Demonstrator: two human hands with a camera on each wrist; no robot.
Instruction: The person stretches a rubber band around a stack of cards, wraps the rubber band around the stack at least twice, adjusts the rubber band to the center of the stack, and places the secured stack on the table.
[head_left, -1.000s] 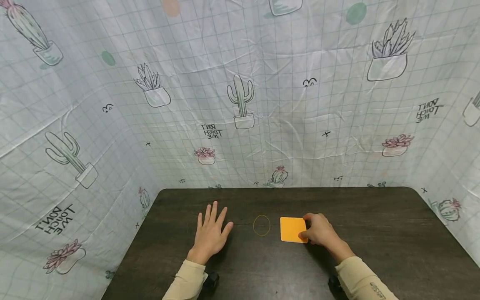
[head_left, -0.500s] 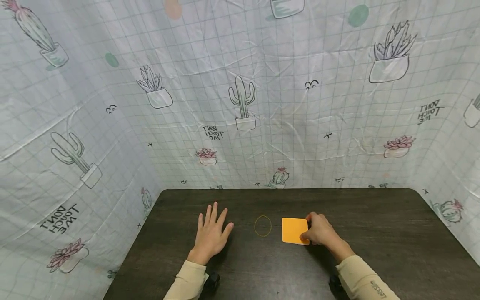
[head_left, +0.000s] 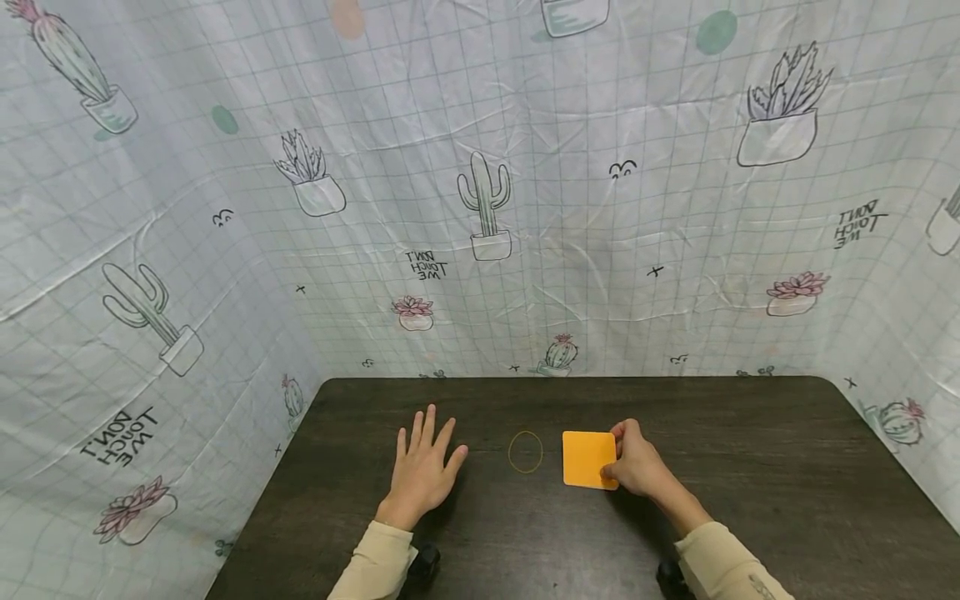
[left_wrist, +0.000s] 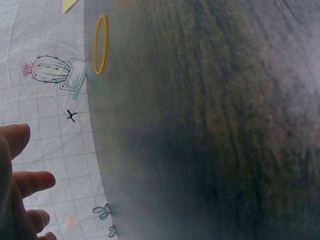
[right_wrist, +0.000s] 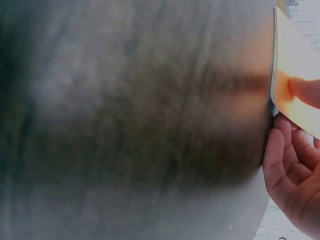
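Orange square (head_left: 587, 457): held right of centre over the dark table (head_left: 517, 533), its flat face towards the viewer. It looks lifted, since the left wrist view catches a pale corner against the cloth (head_left: 570, 208) beyond the table's edge; whether any edge touches wood, I cannot tell.
Square's shift: compared with half a second ago, its top edge sits slightly higher and it has hardly moved sideways. That suggests a small adjustment of tilt or grip, the work being at the holding stage, with nothing set down.
Right hand (head_left: 639, 463): grasping the square by its right side. The thumb lies on the face near the lower right corner, a finger meets the upper right edge, and the other fingers curl below, seen in the wrist view. The forearm slants in from the lower right.
Left hand (head_left: 422, 471): holding nothing, back upward, fingers spread and pointing away, thumb out towards the loop. Contact with the table is unclear.
Yellow loop (left_wrist: 106, 40): thin, lying on the table between the hands, nearer the square, touching neither.
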